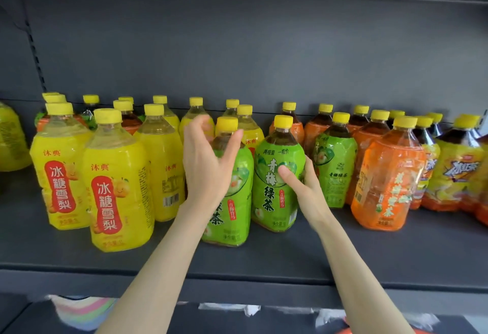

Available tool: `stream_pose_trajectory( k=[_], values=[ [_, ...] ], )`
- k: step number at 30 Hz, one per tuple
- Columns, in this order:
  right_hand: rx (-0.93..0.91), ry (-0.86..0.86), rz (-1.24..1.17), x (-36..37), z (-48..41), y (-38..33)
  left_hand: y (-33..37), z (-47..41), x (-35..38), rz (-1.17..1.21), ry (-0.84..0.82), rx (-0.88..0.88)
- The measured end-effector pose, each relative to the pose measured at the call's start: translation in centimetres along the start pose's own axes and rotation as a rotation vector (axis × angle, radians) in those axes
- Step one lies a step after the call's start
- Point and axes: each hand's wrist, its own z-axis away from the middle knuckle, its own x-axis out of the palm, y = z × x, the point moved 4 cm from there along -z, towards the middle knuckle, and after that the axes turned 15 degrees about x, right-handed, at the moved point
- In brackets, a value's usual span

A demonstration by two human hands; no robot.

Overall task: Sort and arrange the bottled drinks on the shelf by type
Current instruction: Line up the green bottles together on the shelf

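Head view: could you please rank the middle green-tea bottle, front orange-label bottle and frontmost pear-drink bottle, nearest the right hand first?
1. Middle green-tea bottle: held by the right hand.
2. Front orange-label bottle: to its right.
3. Frontmost pear-drink bottle: far left.

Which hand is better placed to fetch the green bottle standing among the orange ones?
Likely right. The right hand grips the middle green bottle, directly beside that stray green bottle; the left hand sits farther left.

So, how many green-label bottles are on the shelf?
3 green-label bottles: one behind the left hand, one gripped by the right hand, one further right beside the orange bottles. Green glimpses at back left may hide more.
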Motion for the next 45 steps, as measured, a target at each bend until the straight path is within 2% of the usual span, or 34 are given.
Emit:
stream_pose_trajectory(
  k=[2, 7, 12, 18, 23, 29, 37, 45],
  values=[
    [0.012, -0.009, -0.011, -0.3, 0.5, 0.0, -0.8, 2.1, 0.1, 0.058, -0.069, -0.125],
    [0.036, 0.019, -0.070, -0.4, 1.6, 0.6, -1.4, 5.2, -0.5, 0.470, -0.165, -0.505],
    [0.020, 0.240, 0.041, 1.0, 2.3, 1.4, -2.6, 6.2, -0.4, 0.541, -0.291, -0.638],
    [0.022, 0.249, -0.032, 1.0, 3.6, 0.7, -1.3, 6.6, -0.9, 0.487, -0.194, -0.623],
    [-0.007, 0.199, -0.088, 1.6, 6.1, -0.1, 1.0, 7.9, -2.9, 0.460, -0.016, -0.566],
    [-0.068, 0.145, -0.102, 4.3, 9.6, -0.3, 2.5, 8.7, -8.6, 0.395, 0.009, -0.529],
    [-0.074, 0.061, -0.134, 16.7, 13.1, -2.3, -0.6, 6.7, -21.9, 0.347, 0.069, -0.491],
    [-0.037, -0.067, -0.095, 32.7, 15.9, 1.1, -8.7, 7.9, -36.1, 0.264, 0.074, -0.602]
  ],
)
